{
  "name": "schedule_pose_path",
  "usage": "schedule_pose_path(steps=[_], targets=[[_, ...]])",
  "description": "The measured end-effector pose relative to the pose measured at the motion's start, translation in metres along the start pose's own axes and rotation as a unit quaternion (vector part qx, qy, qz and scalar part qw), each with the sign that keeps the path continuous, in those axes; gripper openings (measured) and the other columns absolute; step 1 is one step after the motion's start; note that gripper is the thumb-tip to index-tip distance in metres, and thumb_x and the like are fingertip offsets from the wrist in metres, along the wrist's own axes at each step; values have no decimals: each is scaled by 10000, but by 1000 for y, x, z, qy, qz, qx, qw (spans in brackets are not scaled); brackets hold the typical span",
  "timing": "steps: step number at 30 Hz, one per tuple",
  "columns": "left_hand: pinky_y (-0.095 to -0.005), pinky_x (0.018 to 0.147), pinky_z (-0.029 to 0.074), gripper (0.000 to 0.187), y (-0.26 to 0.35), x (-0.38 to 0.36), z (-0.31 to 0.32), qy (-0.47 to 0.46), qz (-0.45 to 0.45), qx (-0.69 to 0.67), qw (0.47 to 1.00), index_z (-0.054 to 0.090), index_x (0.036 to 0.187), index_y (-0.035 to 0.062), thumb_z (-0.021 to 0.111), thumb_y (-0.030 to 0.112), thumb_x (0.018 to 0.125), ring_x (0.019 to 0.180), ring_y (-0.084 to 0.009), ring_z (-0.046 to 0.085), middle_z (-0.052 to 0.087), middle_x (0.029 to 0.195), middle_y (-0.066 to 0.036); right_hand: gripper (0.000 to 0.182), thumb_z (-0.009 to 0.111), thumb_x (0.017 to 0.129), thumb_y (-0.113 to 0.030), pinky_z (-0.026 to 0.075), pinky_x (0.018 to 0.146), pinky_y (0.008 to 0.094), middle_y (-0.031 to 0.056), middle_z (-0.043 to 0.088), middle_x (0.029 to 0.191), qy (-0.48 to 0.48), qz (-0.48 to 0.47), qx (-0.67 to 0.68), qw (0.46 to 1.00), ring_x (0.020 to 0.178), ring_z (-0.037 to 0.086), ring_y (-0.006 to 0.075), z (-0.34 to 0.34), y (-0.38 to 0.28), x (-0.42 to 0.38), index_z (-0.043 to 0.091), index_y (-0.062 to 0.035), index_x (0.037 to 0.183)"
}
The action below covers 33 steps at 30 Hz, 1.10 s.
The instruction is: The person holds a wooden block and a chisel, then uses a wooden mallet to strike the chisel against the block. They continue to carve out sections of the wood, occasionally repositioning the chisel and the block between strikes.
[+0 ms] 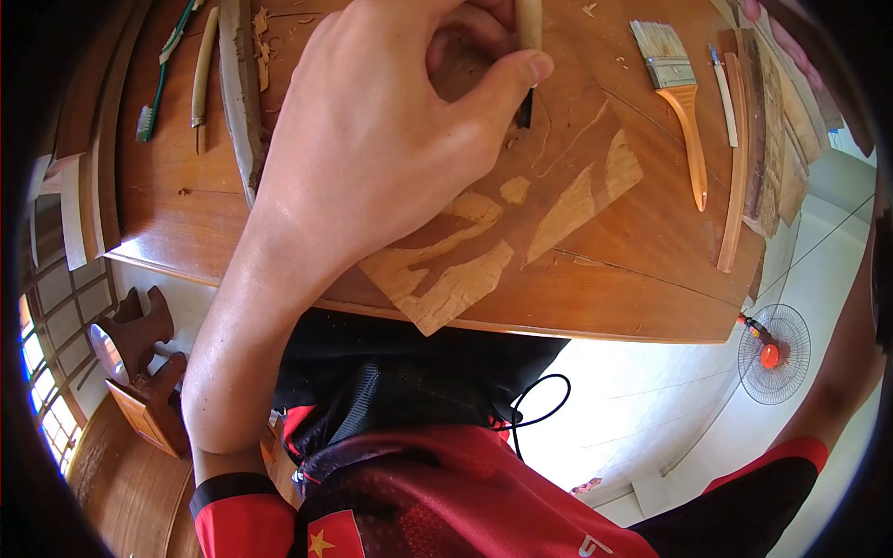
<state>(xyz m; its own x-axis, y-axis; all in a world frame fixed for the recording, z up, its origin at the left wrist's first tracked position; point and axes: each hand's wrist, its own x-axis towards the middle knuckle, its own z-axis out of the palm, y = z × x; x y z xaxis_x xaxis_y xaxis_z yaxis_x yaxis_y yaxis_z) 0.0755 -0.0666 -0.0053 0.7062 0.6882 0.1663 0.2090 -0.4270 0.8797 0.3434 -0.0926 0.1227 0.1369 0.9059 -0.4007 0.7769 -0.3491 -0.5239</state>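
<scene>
My left hand [391, 130] is closed around a chisel, back of the hand toward me and thumb along the pale handle [528, 28]. Below the thumb the dark metal blade [526, 110] points down at a brown wooden panel. Pale carved patches [470, 284] with leaf-like outlines show on the panel, close to my wrist; a larger one [577, 209] lies to the right. At the upper right edge, part of my right hand [791, 42] shows, blurred and cut off. Its fingers appear curled along a dark brown object that I cannot make out.
A paintbrush [679, 112], a slim white tool [724, 98] and wooden strips [735, 177] lie right. Left are a green toothbrush [166, 65], another handled tool [204, 70] and a long grey bar [240, 93]. Wood shavings [263, 51] are scattered. A fan [772, 355] stands beyond.
</scene>
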Motion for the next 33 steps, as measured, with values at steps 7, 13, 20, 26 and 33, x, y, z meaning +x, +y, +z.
schedule_pose_path(steps=[7,13,20,26,33], targets=[[-290,579,455,188,-7,-2,4,15,64,60,996,654,1001,-59,726,92,914,621,-166,618,683,781,-113,547,646,970,-201,477,442,236,147,669,899,0,-1,-8,1000,550,588,107,0,-3,-2,517,126,1390],[-289,558,405,194,9,-1,7,8,-28,115,993,648,982,-61,737,98,914,591,-116,512,588,745,-59,552,657,961,-190,482,442,240,155,678,893,3,-4,-13,1000,550,599,113,1,-4,-4,519,134,1386],[-290,572,421,210,13,-1,8,16,-44,101,994,658,977,-63,749,113,908,629,-124,537,598,762,-72,544,616,990,-159,468,419,230,139,670,867,-4,-22,-35,999,534,590,96,0,-1,2,485,136,1428],[-292,588,441,221,10,-2,8,27,-33,115,992,663,978,-68,758,116,900,642,-131,549,600,764,-78,536,600,1004,-139,466,431,249,140,670,872,-34,73,52,995,536,586,102,-9,2,15,470,112,1458],[-294,585,439,240,4,5,-6,-32,-82,4,996,658,978,-73,759,132,904,637,-135,546,598,768,-79,521,615,993,-131,442,435,262,142,651,874,-58,68,21,996,550,556,102,-13,14,14,493,117,1434]])
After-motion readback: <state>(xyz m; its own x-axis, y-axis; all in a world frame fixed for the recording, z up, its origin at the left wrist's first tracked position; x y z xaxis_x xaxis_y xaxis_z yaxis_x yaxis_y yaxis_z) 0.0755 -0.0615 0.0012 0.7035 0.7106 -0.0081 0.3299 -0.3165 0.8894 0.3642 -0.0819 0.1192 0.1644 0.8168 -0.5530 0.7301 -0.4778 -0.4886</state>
